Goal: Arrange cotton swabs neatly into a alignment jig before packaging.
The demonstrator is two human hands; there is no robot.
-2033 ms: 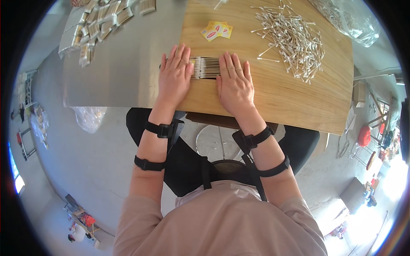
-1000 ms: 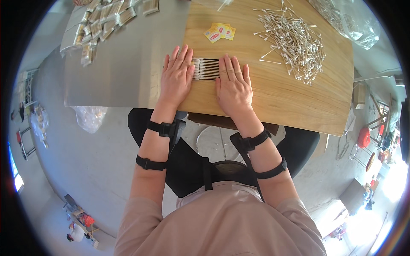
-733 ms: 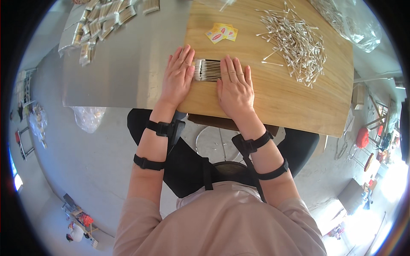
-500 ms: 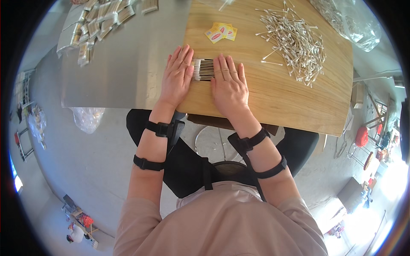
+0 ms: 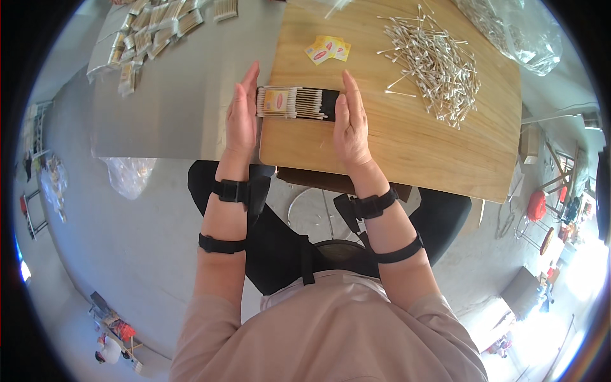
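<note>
A neat row of cotton swabs [image 5: 298, 103] lies on a black strip on the wooden board [image 5: 407, 134], with a small yellow label on its left part. My left hand [image 5: 242, 116] stands edge-on against the row's left end, fingers straight. At the row's right end my right hand [image 5: 350, 121] stands the same way, fingers flat and together. Both palms face the swabs and hold nothing.
A loose heap of cotton swabs [image 5: 433, 57] covers the board's far right. Small yellow labels [image 5: 326, 49] lie beyond the row. Several packed swab bundles [image 5: 153, 32] sit on the grey table [image 5: 159, 114] at far left. A clear plastic bag [image 5: 509, 32] lies at the far right.
My hands have moved apart from lying flat over the swabs to standing at the two ends of the row, which now shows in full.
</note>
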